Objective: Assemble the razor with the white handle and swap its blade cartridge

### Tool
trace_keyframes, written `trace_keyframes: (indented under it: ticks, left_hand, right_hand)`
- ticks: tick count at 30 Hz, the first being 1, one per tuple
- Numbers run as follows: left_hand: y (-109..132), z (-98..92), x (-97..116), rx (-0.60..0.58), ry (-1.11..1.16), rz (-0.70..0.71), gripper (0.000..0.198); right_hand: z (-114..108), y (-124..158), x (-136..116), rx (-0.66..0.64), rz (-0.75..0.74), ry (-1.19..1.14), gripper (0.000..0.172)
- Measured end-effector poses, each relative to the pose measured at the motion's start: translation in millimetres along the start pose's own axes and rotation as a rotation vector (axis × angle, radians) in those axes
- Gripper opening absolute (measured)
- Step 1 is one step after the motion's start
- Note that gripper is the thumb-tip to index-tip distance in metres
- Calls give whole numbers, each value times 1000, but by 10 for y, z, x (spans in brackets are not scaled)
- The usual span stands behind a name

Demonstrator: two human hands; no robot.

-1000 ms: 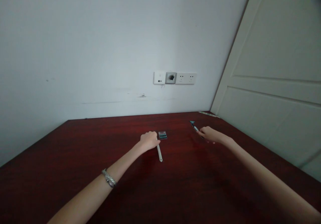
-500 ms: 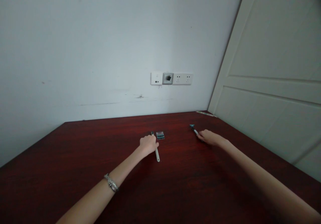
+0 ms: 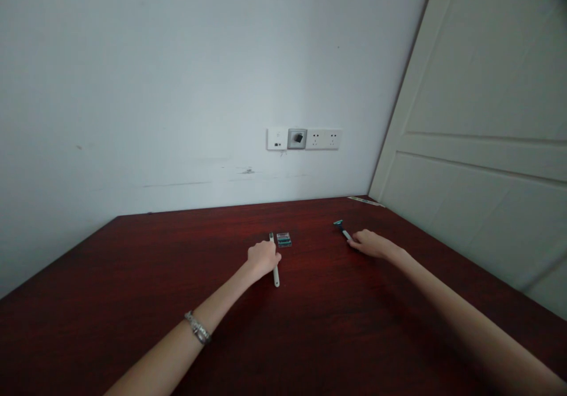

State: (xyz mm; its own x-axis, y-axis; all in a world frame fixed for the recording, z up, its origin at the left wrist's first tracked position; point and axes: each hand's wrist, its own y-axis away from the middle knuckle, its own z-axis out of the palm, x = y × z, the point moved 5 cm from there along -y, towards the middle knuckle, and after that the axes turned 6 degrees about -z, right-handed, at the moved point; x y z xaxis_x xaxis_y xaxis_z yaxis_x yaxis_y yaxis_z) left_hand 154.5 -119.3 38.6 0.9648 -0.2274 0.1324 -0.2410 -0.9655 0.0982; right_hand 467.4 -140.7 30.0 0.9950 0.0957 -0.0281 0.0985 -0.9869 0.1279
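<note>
A slim white stick [image 3: 276,276] lies at the centre of the frame, a little below the middle, slanting slightly so that its dark, narrow upper end points toward the back and its rounded lower end, marked with a small dark spot, points toward the viewer. Just beside its upper part sits a small, flat, clear pack [image 3: 284,240], roughly square, with teal and dark bands inside. Right of centre is a razor [image 3: 346,236], its teal head set crosswise at the upper left end of a dark neck, with a pale grey section of handle below; the rest of the handle is hidden. The left hand [image 3: 262,257] comes in from the lower left on an outstretched forearm, knuckles up, its fingers curled round the middle of the white stick, the thumb on the right side; a silvery bracelet [image 3: 198,328] circles that wrist. The right hand [image 3: 368,242] reaches in from the lower right corner, the forearm long and nearly straight, back of the hand upward, its fingers closed on the razor's handle. Both hands are low over the dark red surface [image 3: 283,343], well apart from each other.
</note>
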Motion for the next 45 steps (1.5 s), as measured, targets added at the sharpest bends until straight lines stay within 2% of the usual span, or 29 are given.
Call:
trace_keyframes:
  ticks: [7,11,15,17,20,23,30,38,45]
  left_hand:
    - [-4,-29,-42,35,34,-21,30]
    - [-30,-115,8,86,90,7,31]
    - [-67,-221,150,135,193,28,34]
    - [-70,-274,258,163,239,45,35]
    - [-52,-340,433,210,280,80,37]
    - [-33,-378,577,255,284,108,39]
    - [-73,-402,670,326,321,91,38]
    - [-141,-374,806,347,407,106,32]
    - [-209,-343,877,367,538,130,31]
  right_hand:
    - [-24,28,-23,14,9,7,46]
    - [-197,106,-140,100,32,-6,45]
    - [-456,264,-659,293,-145,-187,46]
    - [-530,346,-977,338,-243,-304,46]
    - [-565,427,-1340,383,-283,-386,44]
    - [-532,453,-1531,392,-295,-440,42]
    - [-402,399,-1507,354,-256,-620,34]
    - [-381,347,-1446,417,-156,-576,24]
    - [-351,297,-1339,409,-68,-489,20]
